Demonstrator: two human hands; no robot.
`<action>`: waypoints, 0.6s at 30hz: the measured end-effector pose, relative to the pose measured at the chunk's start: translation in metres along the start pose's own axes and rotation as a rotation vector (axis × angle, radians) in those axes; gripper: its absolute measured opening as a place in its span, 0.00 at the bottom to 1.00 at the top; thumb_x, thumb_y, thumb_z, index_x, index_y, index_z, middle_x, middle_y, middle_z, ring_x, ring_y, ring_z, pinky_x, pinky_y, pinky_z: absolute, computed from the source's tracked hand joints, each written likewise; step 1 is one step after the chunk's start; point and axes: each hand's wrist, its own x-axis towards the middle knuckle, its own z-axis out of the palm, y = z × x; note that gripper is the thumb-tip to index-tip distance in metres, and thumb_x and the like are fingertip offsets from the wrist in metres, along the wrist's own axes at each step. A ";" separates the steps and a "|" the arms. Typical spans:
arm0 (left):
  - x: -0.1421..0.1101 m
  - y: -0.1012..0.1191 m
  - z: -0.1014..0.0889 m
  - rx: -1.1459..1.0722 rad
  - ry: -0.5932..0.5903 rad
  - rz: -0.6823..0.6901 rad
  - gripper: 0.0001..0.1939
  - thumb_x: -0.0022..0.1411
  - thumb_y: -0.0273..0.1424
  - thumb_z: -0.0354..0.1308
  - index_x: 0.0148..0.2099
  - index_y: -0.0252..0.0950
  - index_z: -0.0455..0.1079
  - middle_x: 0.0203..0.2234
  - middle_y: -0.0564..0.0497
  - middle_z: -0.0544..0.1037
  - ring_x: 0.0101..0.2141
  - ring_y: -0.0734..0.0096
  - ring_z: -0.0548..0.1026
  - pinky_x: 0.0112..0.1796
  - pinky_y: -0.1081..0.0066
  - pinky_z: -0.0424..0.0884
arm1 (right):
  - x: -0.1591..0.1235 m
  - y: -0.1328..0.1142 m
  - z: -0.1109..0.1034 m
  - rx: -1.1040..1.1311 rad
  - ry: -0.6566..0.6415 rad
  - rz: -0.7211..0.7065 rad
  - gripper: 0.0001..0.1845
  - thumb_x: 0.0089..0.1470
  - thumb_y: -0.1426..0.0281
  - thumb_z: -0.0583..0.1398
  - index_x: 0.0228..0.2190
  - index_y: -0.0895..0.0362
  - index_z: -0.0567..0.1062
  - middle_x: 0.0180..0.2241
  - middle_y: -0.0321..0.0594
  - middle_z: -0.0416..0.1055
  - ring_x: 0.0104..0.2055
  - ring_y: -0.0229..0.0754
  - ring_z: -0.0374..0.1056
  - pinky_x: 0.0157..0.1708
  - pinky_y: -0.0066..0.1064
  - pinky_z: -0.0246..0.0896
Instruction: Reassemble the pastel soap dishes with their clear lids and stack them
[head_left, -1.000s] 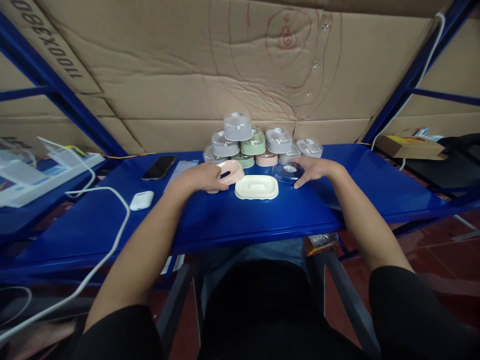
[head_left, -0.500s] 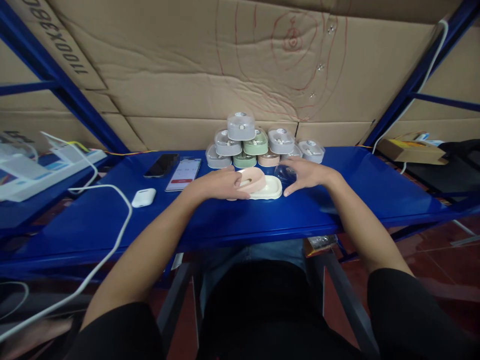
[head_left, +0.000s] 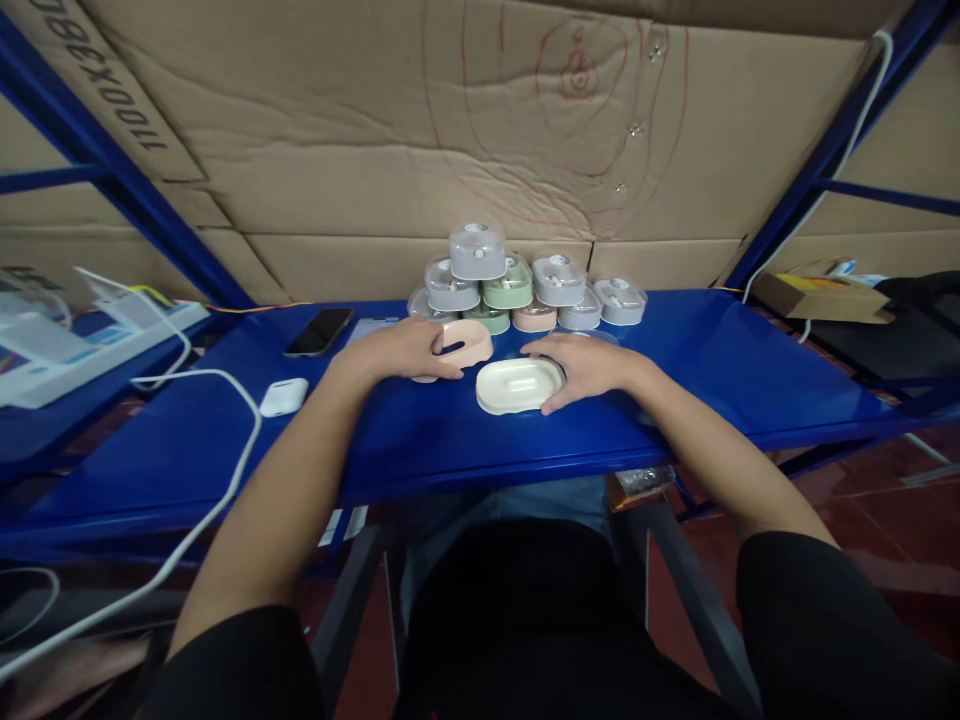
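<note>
**Q:** Grip?

**A:** Left hand [head_left: 394,352] narrow, curled over a peach soap dish [head_left: 471,342], apparently holding it. Right hand [head_left: 589,365] wide, thumb and fingers straddling the end of a cream soap dish [head_left: 516,386]; holding or merely touching, impossible to tell.

**Q:** Risks?

**A:** Peach dish close to the stack of lidded plastic boxes [head_left: 480,280]; a knock from the left knuckles could topple the top box. Glossy paint possibly slippery, so a light touch might skid the cream dish. Clear plastic lid [head_left: 600,336] just behind the right hand, easily nudged (hard to see).

**Q:** Surface, room?

**A:** Blue steel shelf [head_left: 187,450] bearing a black phone [head_left: 319,332], white earbud case [head_left: 283,397] and white cable [head_left: 241,470]. Cardboard sheeting [head_left: 322,150] behind; red floor tiles [head_left: 885,520] below.
</note>
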 end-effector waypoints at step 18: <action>0.010 0.003 0.021 -0.161 0.046 0.059 0.41 0.53 0.53 0.72 0.62 0.34 0.70 0.56 0.29 0.82 0.51 0.36 0.82 0.45 0.55 0.74 | -0.018 0.061 -0.031 -0.056 -0.045 0.364 0.53 0.48 0.44 0.78 0.68 0.56 0.77 0.67 0.58 0.78 0.68 0.73 0.74 0.70 0.61 0.70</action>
